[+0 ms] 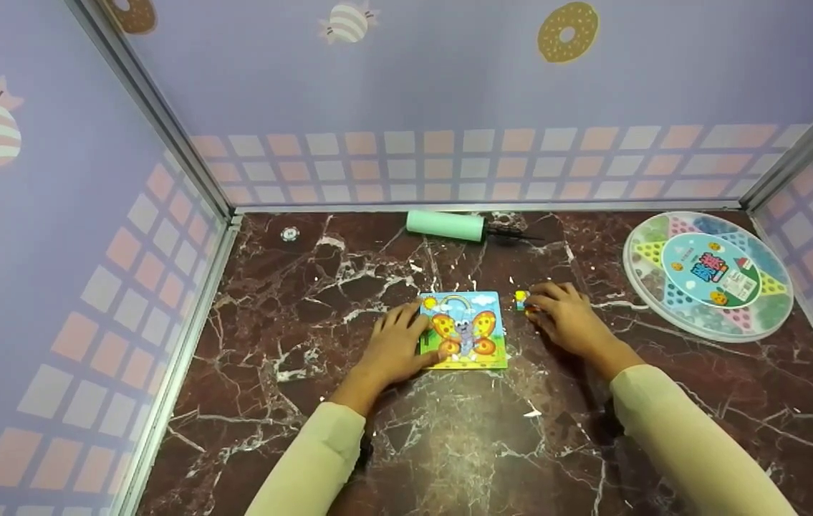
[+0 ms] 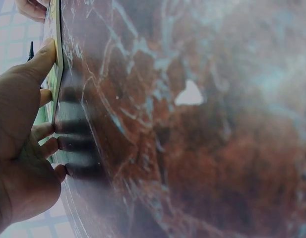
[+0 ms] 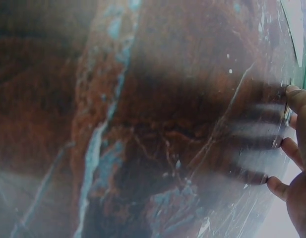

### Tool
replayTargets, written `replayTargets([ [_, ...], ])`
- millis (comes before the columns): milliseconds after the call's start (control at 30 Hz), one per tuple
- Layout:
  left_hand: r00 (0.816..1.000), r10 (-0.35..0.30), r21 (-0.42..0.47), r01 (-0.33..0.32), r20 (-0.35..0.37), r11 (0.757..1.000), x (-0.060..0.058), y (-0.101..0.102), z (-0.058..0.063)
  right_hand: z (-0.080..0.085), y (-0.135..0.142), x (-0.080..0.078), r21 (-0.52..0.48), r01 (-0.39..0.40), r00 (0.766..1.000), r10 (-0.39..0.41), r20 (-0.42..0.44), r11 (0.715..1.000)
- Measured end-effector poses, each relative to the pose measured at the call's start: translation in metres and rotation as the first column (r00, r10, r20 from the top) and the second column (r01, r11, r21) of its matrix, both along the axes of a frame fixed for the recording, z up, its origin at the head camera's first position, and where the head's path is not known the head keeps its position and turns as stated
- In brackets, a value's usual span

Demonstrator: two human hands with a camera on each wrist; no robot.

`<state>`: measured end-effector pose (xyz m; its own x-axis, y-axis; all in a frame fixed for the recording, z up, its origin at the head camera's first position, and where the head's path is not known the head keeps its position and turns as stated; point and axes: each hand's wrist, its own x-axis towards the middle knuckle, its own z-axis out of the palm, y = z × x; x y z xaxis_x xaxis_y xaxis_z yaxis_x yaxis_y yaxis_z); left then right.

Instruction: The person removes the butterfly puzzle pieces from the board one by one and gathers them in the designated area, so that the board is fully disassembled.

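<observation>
A square butterfly puzzle board [image 1: 465,330] lies on the dark marbled table in the head view. My left hand [image 1: 397,347] rests along its left side, thumb over the lower left corner. In the left wrist view the thumb [image 2: 42,58] presses at the board's edge, and the other fingers reach down to the table beside it. To the right of the board, my right hand [image 1: 565,315] pinches a small colourful puzzle piece [image 1: 521,299] by its right side, low at the table. In the right wrist view its fingertips touch the table; the piece is mostly hidden there.
Behind the board lies a mint-green hand pump [image 1: 445,225] with a black nozzle. A round Chinese checkers set [image 1: 707,276] in clear packaging lies at the right. A small round chip [image 1: 290,233] is at the back left. Purple patterned walls [image 1: 478,86] enclose the table.
</observation>
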<state>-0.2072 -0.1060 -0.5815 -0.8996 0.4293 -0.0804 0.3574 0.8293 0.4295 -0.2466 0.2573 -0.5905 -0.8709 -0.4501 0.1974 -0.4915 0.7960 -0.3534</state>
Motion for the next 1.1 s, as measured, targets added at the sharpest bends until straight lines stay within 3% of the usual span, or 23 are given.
replayTargets([
  [667,1.0,0.005,0.016,-0.005,0.001,1.0,-0.0007,0.0002,-0.0015,0.0004,-0.0028,0.0024,-0.033,-0.021,0.999,0.02,-0.046,0.999],
  [1100,1.0,-0.002,0.042,0.001,0.008,0.999,0.0,-0.0009,-0.0028,0.0063,-0.0058,0.0004,0.014,0.032,0.998,-0.033,0.053,0.999],
])
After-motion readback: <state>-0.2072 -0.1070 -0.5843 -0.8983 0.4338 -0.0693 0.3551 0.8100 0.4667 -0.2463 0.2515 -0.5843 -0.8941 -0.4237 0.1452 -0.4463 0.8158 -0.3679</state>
